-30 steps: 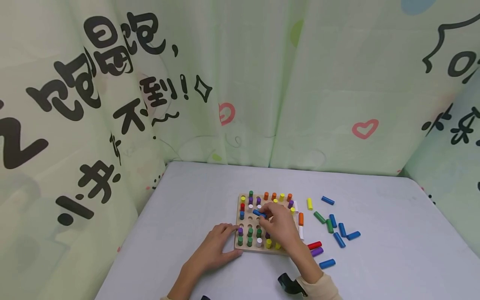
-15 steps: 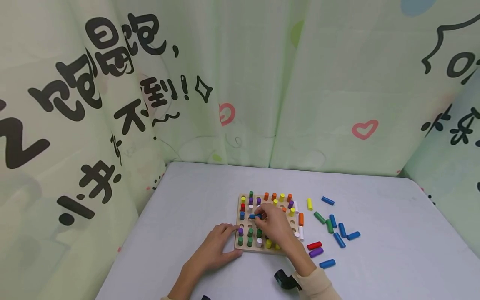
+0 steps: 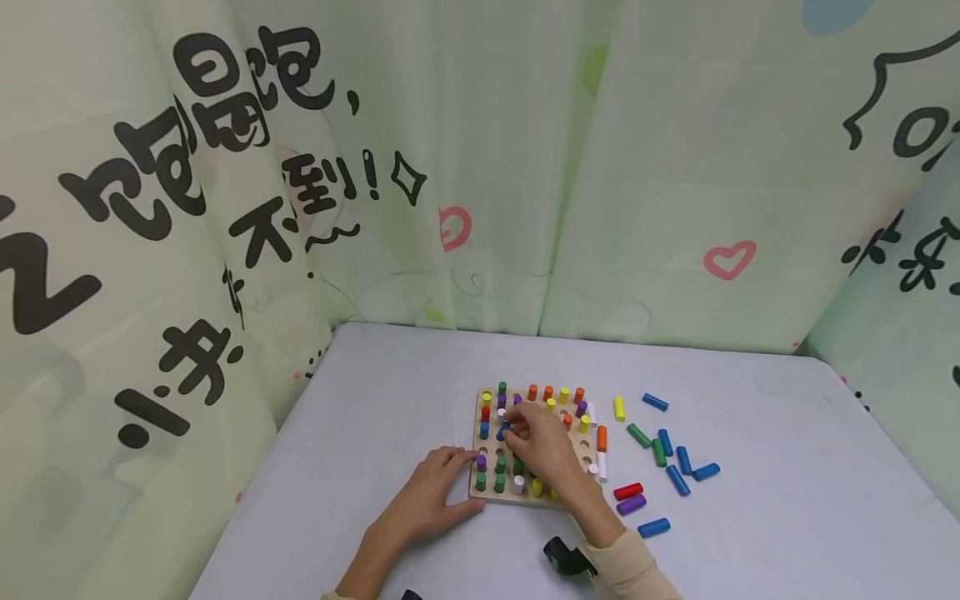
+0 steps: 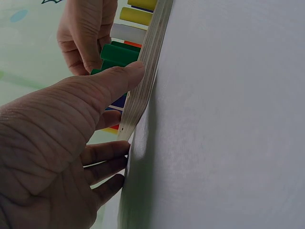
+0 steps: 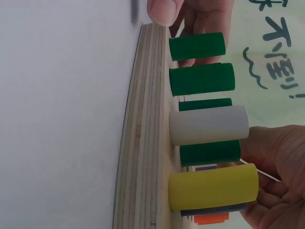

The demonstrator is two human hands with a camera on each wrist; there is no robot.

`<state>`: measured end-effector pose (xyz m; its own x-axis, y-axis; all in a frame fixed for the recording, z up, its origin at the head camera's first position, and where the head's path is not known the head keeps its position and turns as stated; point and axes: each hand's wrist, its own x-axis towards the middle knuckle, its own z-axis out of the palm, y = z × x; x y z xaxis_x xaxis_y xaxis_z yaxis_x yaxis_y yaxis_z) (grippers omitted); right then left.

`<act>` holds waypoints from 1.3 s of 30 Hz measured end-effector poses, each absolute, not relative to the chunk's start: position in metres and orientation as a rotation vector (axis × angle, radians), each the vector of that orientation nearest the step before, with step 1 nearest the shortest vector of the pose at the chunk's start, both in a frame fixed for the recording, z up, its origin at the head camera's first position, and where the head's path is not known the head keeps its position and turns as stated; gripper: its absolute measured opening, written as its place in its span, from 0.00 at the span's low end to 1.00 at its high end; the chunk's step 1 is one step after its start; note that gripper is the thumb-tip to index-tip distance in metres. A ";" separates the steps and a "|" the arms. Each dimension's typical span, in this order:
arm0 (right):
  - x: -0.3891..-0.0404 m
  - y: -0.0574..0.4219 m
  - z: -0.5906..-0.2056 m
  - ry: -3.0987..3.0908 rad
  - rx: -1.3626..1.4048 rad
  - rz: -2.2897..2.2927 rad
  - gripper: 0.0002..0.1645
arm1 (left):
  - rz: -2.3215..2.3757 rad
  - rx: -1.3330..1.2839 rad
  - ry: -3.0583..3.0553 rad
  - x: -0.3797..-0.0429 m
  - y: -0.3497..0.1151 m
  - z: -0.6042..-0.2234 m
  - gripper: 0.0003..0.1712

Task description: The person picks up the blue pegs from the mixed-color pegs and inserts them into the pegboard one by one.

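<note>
In the head view a wooden pegboard lies on the table, with pegs of several colours upright in many of its holes. My right hand is over the board's middle and pinches a blue peg between thumb and fingers; its lower end is low among the holes. My left hand stays at the near left corner, fingers fairly straight, index at the left side. The left wrist view shows the left thumb against the board's layered edge, beside green pegs.
Loose blue pegs, green pegs, a red peg, a purple peg and a yellow peg lie right of the board. An orange peg lies along its right side. A printed curtain surrounds the table.
My right hand has moved slightly left and down over the board with the blue peg, which has turned from lying sideways to more upright. The left hand has stayed put.
</note>
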<state>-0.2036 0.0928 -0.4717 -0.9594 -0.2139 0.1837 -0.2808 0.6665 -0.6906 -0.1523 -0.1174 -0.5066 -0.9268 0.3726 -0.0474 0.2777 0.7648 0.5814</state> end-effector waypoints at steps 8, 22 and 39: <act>-0.197 0.097 -0.464 -2.736 0.380 1.236 0.12 | 0.860 0.544 2.809 -0.156 -0.116 -0.503 0.42; -0.164 0.129 -0.437 -2.663 0.411 1.298 0.12 | 0.867 0.539 2.824 -0.162 -0.117 -0.499 0.39; -0.131 0.162 -0.439 -2.729 0.337 1.223 0.13 | 0.808 0.458 2.796 -0.173 -0.110 -0.491 0.43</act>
